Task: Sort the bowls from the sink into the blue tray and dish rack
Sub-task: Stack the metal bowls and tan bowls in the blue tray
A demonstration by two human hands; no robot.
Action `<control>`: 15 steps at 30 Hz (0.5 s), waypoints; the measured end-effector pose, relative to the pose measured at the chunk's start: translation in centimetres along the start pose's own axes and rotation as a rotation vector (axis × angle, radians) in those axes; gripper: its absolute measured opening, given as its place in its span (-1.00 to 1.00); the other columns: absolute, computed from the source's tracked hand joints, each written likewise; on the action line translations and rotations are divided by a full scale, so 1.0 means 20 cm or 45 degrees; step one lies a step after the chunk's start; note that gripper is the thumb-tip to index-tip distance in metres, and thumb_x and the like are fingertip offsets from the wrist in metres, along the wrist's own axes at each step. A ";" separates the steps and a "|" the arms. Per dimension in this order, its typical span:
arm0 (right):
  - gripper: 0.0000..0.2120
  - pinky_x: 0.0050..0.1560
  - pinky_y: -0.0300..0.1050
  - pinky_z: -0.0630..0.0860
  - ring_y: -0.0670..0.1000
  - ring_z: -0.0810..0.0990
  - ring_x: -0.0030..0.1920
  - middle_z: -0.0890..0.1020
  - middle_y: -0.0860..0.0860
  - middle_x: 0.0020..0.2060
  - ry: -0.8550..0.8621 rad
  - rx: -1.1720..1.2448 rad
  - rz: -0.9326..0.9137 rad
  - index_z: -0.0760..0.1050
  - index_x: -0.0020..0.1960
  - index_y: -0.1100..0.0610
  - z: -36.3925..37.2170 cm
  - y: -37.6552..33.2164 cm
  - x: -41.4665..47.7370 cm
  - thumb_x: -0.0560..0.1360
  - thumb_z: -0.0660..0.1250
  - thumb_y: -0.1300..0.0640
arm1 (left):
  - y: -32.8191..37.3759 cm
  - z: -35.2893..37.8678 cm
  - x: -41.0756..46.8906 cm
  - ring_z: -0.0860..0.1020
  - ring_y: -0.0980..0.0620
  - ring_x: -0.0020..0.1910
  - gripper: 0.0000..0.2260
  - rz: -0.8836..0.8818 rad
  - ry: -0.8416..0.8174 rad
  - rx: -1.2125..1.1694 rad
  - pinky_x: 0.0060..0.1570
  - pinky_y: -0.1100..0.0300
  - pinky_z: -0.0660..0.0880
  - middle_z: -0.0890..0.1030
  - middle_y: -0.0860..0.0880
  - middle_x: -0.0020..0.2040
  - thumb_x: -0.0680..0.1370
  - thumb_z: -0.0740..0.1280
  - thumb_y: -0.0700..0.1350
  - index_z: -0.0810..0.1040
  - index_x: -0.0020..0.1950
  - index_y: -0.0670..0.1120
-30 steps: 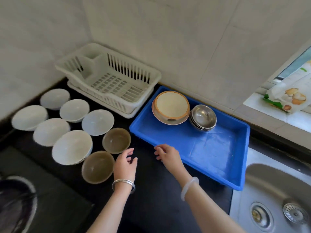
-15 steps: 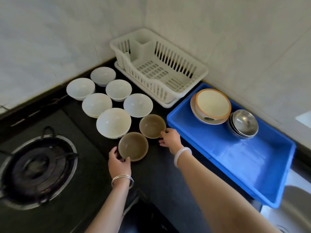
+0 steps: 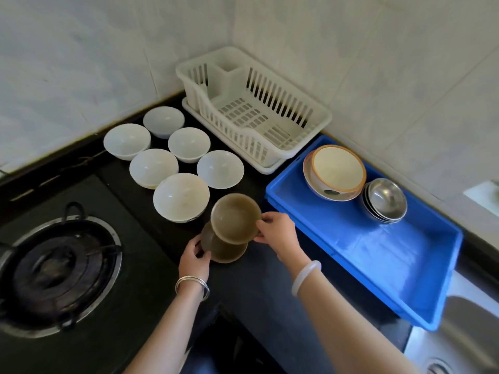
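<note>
Overlapping translucent brown bowls (image 3: 235, 217), upright

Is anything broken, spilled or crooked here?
Nothing looks broken or spilled. The only crooked thing is the brown bowl in the right hand: it is tilted, overlapping the other brown bowl that the left hand touches.

Six white round bowls (image 3: 181, 197) stand on the counter. Two brown translucent bowls (image 3: 235, 217) are present. One white plastic dish rack (image 3: 270, 147), one blue rectangular tray (image 3: 405, 265). Tray contents: one orange-rimmed ceramic bowl (image 3: 337, 168) and one stack of steel bowls (image 3: 386, 199).
</note>
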State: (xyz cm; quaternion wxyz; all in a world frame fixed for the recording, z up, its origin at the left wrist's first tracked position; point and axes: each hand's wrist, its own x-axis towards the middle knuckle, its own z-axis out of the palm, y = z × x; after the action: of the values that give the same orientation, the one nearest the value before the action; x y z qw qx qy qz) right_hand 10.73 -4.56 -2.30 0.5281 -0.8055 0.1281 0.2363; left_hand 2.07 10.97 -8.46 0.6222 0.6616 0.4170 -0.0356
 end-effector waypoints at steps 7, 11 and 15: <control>-0.94 -0.30 -0.29 0.59 -0.11 0.66 -0.31 0.62 -0.04 -0.24 -0.001 -0.235 0.040 0.53 -0.05 0.02 0.09 0.05 -0.04 0.51 0.32 0.16 | 0.05 -0.02 0.03 0.49 -0.10 0.13 -0.71 -0.189 -0.041 -0.348 0.10 0.02 0.49 0.50 -0.13 0.18 0.61 0.11 -0.06 0.48 0.24 -0.12; -0.94 -0.30 -0.28 0.58 -0.10 0.66 -0.28 0.62 -0.02 -0.21 0.003 -0.303 0.056 0.49 -0.06 0.01 0.12 0.06 -0.04 0.52 0.32 0.16 | 0.06 -0.05 0.05 0.52 -0.10 0.13 -0.71 -0.137 -0.115 -0.224 0.15 0.01 0.50 0.53 -0.15 0.17 0.58 0.21 -0.12 0.47 0.28 -0.16; -0.94 -0.22 -0.20 0.62 -0.07 0.65 -0.26 0.62 0.01 -0.21 0.061 -0.367 0.066 0.50 -0.03 0.06 0.14 0.08 -0.03 0.51 0.33 0.17 | 0.04 -0.05 0.08 0.55 -0.14 0.12 -0.74 -0.091 -0.196 -0.071 0.18 -0.03 0.50 0.58 -0.19 0.14 0.54 0.24 -0.28 0.51 0.23 -0.17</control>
State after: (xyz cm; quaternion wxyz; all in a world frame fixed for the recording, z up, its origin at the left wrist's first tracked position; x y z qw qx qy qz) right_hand 8.77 -2.66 -4.23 0.3977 -0.8747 0.1261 0.2467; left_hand 3.17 12.80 -8.42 0.6690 0.6239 0.3920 -0.0970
